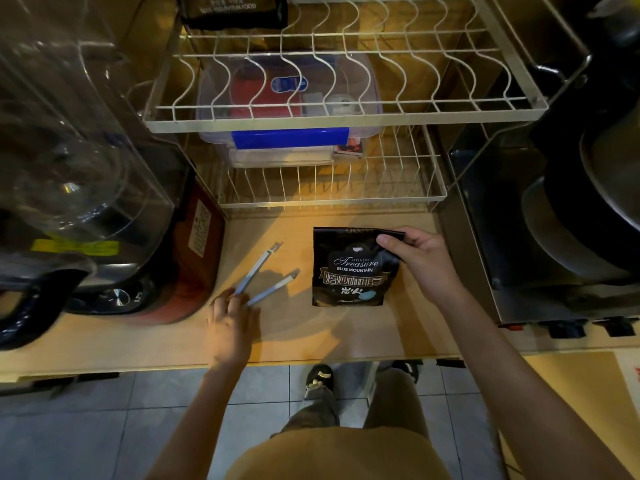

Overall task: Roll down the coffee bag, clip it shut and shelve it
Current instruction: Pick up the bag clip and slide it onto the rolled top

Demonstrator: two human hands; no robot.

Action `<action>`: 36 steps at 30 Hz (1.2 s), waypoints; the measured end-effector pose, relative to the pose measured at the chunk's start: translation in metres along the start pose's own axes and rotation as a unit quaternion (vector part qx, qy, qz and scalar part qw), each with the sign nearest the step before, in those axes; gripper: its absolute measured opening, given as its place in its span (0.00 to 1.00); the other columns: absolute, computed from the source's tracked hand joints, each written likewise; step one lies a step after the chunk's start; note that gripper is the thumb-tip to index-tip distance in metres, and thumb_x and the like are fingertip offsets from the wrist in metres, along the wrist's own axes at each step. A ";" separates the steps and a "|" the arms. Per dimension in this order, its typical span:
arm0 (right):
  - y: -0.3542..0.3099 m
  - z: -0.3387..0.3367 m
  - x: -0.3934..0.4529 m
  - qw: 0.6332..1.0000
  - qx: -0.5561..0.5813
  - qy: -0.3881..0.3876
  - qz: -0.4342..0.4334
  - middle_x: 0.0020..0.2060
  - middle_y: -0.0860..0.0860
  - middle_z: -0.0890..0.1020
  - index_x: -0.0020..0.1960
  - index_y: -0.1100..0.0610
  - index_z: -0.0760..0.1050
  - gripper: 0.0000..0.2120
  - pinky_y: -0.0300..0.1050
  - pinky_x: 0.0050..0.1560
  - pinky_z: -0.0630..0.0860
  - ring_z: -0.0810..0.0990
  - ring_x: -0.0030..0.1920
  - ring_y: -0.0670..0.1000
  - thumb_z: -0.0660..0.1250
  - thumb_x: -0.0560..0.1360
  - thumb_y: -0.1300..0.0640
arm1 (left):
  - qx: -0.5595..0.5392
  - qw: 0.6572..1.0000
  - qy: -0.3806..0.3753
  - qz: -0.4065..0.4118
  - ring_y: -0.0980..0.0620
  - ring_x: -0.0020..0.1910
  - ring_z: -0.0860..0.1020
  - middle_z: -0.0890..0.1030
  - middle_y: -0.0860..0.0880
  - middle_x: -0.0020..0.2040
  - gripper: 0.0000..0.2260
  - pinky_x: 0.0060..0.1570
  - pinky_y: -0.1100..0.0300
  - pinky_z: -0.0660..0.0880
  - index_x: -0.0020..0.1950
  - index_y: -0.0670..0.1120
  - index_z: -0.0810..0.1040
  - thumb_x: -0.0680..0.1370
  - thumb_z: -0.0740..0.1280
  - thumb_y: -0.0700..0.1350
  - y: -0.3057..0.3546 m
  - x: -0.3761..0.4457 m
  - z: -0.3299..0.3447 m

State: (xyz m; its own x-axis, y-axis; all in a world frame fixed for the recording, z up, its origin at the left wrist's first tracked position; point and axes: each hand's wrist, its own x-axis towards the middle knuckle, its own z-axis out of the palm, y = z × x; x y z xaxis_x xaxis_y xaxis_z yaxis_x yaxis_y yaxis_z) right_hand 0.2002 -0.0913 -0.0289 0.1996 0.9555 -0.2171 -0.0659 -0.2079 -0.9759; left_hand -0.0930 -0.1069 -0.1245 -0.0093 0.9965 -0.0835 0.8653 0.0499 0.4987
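Observation:
A black coffee bag (349, 271) with white and gold lettering lies flat on the wooden counter (346, 334), its top edge rolled down. My right hand (415, 258) pinches the bag's upper right corner between thumb and fingers. To the left lies a long pale blue bag clip (266, 275), spread open in a V. My left hand (232, 323) rests at the clip's hinge end, fingertips touching it. Whether the fingers grip the clip I cannot tell.
A two-tier wire rack (332, 112) stands behind the bag, with a clear blue-latched box (287, 109) on its lower tier. A glass-jar appliance (79, 188) crowds the left. Dark pans (588, 209) and a metal unit fill the right. Another black bag (232, 8) sits at top.

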 end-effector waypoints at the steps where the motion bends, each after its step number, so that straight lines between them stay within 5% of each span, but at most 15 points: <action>1: 0.000 0.000 0.000 1.000 -0.002 0.000 0.001 0.31 0.44 0.85 0.42 0.55 0.80 0.06 0.32 0.34 0.77 0.83 0.34 0.41 0.68 0.71 0.65 | -0.021 1.000 0.008 -0.011 0.31 0.52 0.74 0.77 0.31 0.54 0.10 0.50 0.42 0.73 0.50 0.36 0.78 0.71 0.68 0.39 0.000 0.001 0.000; 4: 0.001 -0.001 0.000 1.000 -0.002 0.001 0.002 0.31 0.44 0.85 0.42 0.55 0.80 0.06 0.32 0.34 0.77 0.83 0.34 0.41 0.68 0.71 0.65 | -0.139 0.988 0.031 -0.064 0.37 0.52 0.77 0.80 0.34 0.52 0.07 0.51 0.50 0.72 0.49 0.35 0.79 0.72 0.67 0.35 0.002 0.008 -0.006; 7: 0.001 0.000 -0.001 1.000 0.001 0.003 0.002 0.31 0.44 0.85 0.42 0.56 0.80 0.06 0.32 0.33 0.77 0.83 0.34 0.42 0.68 0.71 0.65 | -0.321 0.942 0.017 -0.094 0.53 0.47 0.79 0.79 0.41 0.51 0.06 0.46 0.64 0.72 0.49 0.42 0.79 0.73 0.66 0.36 0.023 0.015 -0.026; 10: 0.001 0.001 -0.001 1.000 0.005 0.007 0.000 0.30 0.44 0.85 0.41 0.56 0.80 0.06 0.31 0.33 0.77 0.82 0.33 0.41 0.67 0.71 0.66 | -0.407 0.909 -0.012 -0.088 0.56 0.44 0.76 0.79 0.44 0.49 0.06 0.43 0.73 0.71 0.43 0.47 0.78 0.73 0.66 0.37 0.053 0.019 -0.051; 13: 0.000 0.002 -0.002 1.000 0.001 0.008 0.003 0.30 0.44 0.85 0.42 0.56 0.80 0.05 0.31 0.33 0.77 0.82 0.33 0.41 0.68 0.71 0.65 | -0.426 0.903 -0.058 -0.018 0.67 0.41 0.76 0.79 0.50 0.47 0.07 0.42 0.76 0.71 0.42 0.49 0.79 0.73 0.66 0.37 0.080 0.027 -0.073; 19: 0.000 0.002 -0.003 1.000 0.002 0.007 0.016 0.30 0.44 0.85 0.43 0.57 0.80 0.05 0.31 0.34 0.77 0.82 0.33 0.41 0.68 0.71 0.66 | -0.319 0.925 -0.149 0.143 0.70 0.50 0.75 0.77 0.52 0.53 0.08 0.51 0.74 0.71 0.49 0.44 0.79 0.71 0.68 0.36 0.108 0.049 -0.084; 24: -0.002 0.002 -0.003 1.000 -0.005 0.003 0.026 0.31 0.43 0.85 0.44 0.56 0.81 0.06 0.30 0.35 0.76 0.82 0.35 0.40 0.68 0.71 0.65 | -0.335 0.914 -0.184 0.134 0.52 0.52 0.77 0.79 0.47 0.52 0.10 0.49 0.59 0.76 0.51 0.43 0.74 0.72 0.67 0.36 0.126 0.059 -0.075; 28: -0.006 -0.001 -0.001 0.999 -0.013 -0.007 0.052 0.31 0.43 0.85 0.45 0.57 0.81 0.06 0.29 0.35 0.76 0.82 0.35 0.39 0.69 0.71 0.65 | -0.401 0.883 -0.213 0.116 0.61 0.46 0.78 0.78 0.49 0.50 0.13 0.44 0.68 0.77 0.55 0.42 0.72 0.72 0.66 0.34 0.133 0.058 -0.071; 36: -0.039 -0.013 0.009 0.972 -0.168 -0.129 0.097 0.44 0.44 0.82 0.49 0.53 0.81 0.07 0.30 0.42 0.72 0.79 0.45 0.39 0.67 0.73 0.61 | -0.339 0.905 -0.218 0.137 0.73 0.46 0.75 0.76 0.57 0.50 0.15 0.42 0.76 0.73 0.60 0.41 0.74 0.73 0.66 0.35 0.133 0.062 -0.068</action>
State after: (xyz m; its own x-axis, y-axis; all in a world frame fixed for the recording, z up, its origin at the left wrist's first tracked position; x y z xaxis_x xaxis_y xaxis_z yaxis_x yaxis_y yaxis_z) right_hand 0.2168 -0.0774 0.0069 -0.0387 0.9028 -0.4283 0.2543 -0.4056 -0.8780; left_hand -0.0126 -0.0341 -0.0049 0.4858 0.8636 -0.1349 0.2972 -0.0180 0.9546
